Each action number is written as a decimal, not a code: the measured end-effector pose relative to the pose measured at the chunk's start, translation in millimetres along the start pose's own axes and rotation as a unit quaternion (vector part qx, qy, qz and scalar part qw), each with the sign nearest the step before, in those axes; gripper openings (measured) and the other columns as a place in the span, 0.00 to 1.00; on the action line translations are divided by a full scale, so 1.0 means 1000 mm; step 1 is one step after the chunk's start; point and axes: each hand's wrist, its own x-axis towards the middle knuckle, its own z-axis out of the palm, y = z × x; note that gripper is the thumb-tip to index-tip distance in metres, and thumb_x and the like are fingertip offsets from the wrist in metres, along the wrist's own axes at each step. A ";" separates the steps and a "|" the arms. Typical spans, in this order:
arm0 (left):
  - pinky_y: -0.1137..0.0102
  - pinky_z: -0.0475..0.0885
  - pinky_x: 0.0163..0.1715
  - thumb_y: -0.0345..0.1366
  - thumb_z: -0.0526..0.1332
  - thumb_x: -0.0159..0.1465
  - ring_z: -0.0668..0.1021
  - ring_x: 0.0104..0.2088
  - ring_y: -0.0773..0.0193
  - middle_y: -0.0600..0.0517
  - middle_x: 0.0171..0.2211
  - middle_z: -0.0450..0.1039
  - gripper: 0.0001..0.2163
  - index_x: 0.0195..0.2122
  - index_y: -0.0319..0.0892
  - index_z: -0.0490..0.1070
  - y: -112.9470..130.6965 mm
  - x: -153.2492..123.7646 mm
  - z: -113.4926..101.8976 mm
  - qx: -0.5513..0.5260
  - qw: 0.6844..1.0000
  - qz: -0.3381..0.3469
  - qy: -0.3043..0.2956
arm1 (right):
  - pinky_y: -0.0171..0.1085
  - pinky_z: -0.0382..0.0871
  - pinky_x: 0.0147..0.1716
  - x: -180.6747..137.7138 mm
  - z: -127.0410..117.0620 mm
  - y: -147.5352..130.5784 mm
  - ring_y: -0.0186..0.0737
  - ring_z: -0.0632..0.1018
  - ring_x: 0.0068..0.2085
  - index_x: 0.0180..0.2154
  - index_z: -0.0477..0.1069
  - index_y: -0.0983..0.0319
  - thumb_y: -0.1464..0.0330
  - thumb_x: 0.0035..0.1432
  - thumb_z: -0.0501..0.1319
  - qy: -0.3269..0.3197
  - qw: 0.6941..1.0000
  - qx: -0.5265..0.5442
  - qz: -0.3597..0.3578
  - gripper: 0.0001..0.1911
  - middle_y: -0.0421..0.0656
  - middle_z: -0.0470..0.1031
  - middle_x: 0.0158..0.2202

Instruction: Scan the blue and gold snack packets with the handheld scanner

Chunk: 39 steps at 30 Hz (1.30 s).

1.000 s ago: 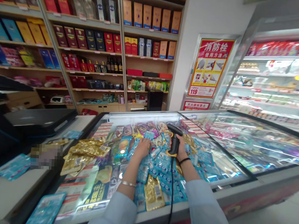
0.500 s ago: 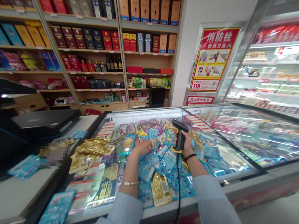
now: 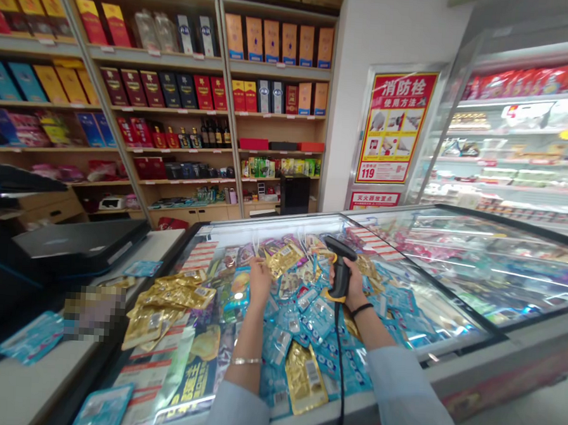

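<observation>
My right hand (image 3: 355, 285) grips a black barcode scanner (image 3: 340, 267) with a yellow collar, its head pointing left and its cable (image 3: 340, 380) running down toward me. My left hand (image 3: 260, 278) holds a gold snack packet (image 3: 284, 259) lifted off the pile, just left of the scanner head. Both hands hover over a heap of blue packets (image 3: 307, 315) and gold packets (image 3: 304, 378) spread on the glass lid of a chest freezer (image 3: 448, 348).
A second heap of gold packets (image 3: 165, 301) lies on the freezer's left side. A counter (image 3: 28, 377) with a black till screen (image 3: 73, 239) and loose blue packets stands at left. Shelves of boxed goods (image 3: 176, 86) fill the back wall; an open chiller (image 3: 516, 142) stands at right.
My left hand has picked a gold packet out of the pile and raised it beside the scanner. The right hand and scanner have stayed almost in place.
</observation>
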 end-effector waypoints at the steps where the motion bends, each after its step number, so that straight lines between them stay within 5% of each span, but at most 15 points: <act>1: 0.68 0.75 0.30 0.30 0.50 0.67 0.80 0.33 0.61 0.46 0.40 0.75 0.12 0.52 0.41 0.58 0.000 0.000 0.003 -0.062 0.998 -0.028 -0.007 | 0.35 0.62 0.14 -0.001 0.001 0.000 0.36 0.68 0.17 0.33 0.72 0.61 0.51 0.45 0.62 -0.001 1.000 0.000 -0.003 0.21 0.38 0.68 0.17; 6: 0.71 0.77 0.34 0.28 0.58 0.63 0.81 0.38 0.65 0.46 0.45 0.73 0.20 0.56 0.42 0.56 -0.001 -0.004 0.015 -0.204 0.975 -0.076 -0.039 | 0.33 0.60 0.13 -0.007 0.007 -0.005 0.35 0.67 0.16 0.31 0.72 0.60 0.51 0.46 0.63 -0.025 1.000 -0.002 -0.009 0.19 0.38 0.68 0.16; 10: 0.72 0.76 0.35 0.33 0.54 0.66 0.81 0.40 0.65 0.49 0.41 0.75 0.17 0.57 0.44 0.59 -0.003 -0.003 0.015 -0.121 0.992 0.011 -0.024 | 0.33 0.62 0.13 -0.013 0.010 -0.007 0.35 0.68 0.15 0.31 0.71 0.61 0.51 0.47 0.64 -0.062 0.997 -0.045 -0.001 0.19 0.38 0.69 0.16; 17: 0.62 0.72 0.48 0.30 0.49 0.66 0.78 0.46 0.56 0.45 0.44 0.75 0.14 0.52 0.43 0.64 0.014 -0.009 -0.008 0.077 0.970 0.181 0.139 | 0.32 0.61 0.12 -0.022 0.011 0.005 0.34 0.68 0.13 0.30 0.69 0.60 0.52 0.50 0.64 -0.123 0.985 -0.120 -0.014 0.18 0.39 0.71 0.16; 33: 0.65 0.70 0.45 0.32 0.50 0.67 0.78 0.45 0.56 0.43 0.44 0.76 0.14 0.54 0.40 0.63 0.029 -0.019 -0.016 0.096 0.972 0.160 0.140 | 0.32 0.62 0.13 -0.031 0.015 0.000 0.34 0.69 0.14 0.32 0.71 0.60 0.53 0.51 0.65 -0.170 0.976 -0.140 0.004 0.17 0.39 0.71 0.17; 39: 0.64 0.70 0.47 0.28 0.50 0.65 0.76 0.44 0.57 0.45 0.42 0.73 0.15 0.51 0.41 0.67 0.020 -0.013 -0.011 0.077 0.956 0.220 0.179 | 0.31 0.63 0.13 -0.029 0.013 -0.001 0.33 0.69 0.14 0.31 0.68 0.60 0.51 0.51 0.65 -0.160 0.975 -0.150 0.021 0.19 0.38 0.71 0.17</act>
